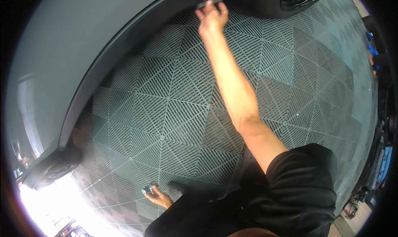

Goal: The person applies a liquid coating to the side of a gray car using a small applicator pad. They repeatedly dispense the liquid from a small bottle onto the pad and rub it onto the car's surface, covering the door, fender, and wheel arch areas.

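The right hand (212, 20) pinches a dark pad (212, 1) at its fingertips, just under the sill (128, 37); the left hand (158, 197) grips a bottle (146, 189). Sill work, I'd judge, calling for steady, flat pressure.

Right upper arm (265, 148) bare below a short black sleeve (304, 175); right elbow (248, 122) nearly straight, with only slight flexion. Right forearm (232, 81) extended forward and slightly leftward over the floor (170, 100), wrist (209, 30) approximately in line with it. Right hand (212, 19) positioned at the floor's far visible edge, its back partly presented, thumb to the left, the other fingers set forward and right in a gripping posture; slight blur noted. Left hand (157, 196) held low and close to the torso (199, 216), toward the floor's near left corner, fingers curled in a grip. Left forearm mostly hidden behind dark clothing.
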Tool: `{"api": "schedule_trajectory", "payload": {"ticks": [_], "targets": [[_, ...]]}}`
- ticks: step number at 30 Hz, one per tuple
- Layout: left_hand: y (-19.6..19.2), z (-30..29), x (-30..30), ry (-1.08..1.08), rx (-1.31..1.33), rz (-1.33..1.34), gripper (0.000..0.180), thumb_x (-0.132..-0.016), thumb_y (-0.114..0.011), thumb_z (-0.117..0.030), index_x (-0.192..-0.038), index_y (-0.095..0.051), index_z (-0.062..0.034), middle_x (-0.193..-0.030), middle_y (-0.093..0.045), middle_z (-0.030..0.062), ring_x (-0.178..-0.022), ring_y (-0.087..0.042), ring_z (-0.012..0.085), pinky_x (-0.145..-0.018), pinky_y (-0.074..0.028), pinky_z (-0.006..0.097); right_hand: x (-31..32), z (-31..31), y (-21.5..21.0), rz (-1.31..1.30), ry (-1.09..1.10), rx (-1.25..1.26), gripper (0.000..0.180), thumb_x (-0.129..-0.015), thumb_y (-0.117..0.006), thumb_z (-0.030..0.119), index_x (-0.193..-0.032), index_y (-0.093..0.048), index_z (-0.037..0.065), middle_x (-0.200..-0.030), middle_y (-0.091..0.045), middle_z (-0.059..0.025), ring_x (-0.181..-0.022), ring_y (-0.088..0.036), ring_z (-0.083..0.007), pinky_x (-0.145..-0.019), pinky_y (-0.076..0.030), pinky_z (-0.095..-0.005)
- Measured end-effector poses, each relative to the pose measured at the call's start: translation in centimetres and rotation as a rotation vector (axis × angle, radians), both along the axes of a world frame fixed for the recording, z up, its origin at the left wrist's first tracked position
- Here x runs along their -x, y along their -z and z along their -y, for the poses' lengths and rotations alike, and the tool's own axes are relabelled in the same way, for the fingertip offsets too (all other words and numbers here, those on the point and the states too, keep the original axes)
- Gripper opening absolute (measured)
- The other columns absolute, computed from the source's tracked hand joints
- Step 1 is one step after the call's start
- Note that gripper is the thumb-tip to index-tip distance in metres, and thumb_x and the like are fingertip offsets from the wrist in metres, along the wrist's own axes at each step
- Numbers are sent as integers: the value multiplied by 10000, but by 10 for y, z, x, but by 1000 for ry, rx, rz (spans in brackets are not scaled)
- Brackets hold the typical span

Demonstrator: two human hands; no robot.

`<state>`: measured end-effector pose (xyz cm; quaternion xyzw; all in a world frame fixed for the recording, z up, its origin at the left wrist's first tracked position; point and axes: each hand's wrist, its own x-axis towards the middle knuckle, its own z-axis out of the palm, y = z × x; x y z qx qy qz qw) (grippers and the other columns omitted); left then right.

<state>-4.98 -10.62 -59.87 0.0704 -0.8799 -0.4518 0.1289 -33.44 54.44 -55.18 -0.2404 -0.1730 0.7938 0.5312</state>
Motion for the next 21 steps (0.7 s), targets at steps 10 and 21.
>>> {"api": "schedule_trajectory", "payload": {"ticks": [10, 21], "targets": [[7, 1, -2, -49, -126, 30, 386, -1004, -639, -204, -1275, -496, 31, -1144, -586, 147, -1030, -582, 234, -912, -476, 383, -24, -11, -17, 77, -43, -71, 602, -984, -679, 204, -1496, -367, 155, -1296, -583, -106, -1100, -588, -246, -833, -489, -420], [30, 17, 0, -27, -130, 44, 446, -1014, -643, -143, -1375, -465, 49, -1178, -631, 136, -1028, -612, 197, -900, -516, 321, -64, 10, -27, 350, -146, -350, 530, -866, -765, 146, -1341, -544, 70, -1149, -623, -93, -994, -594, -189, -799, -514, -353]]}}
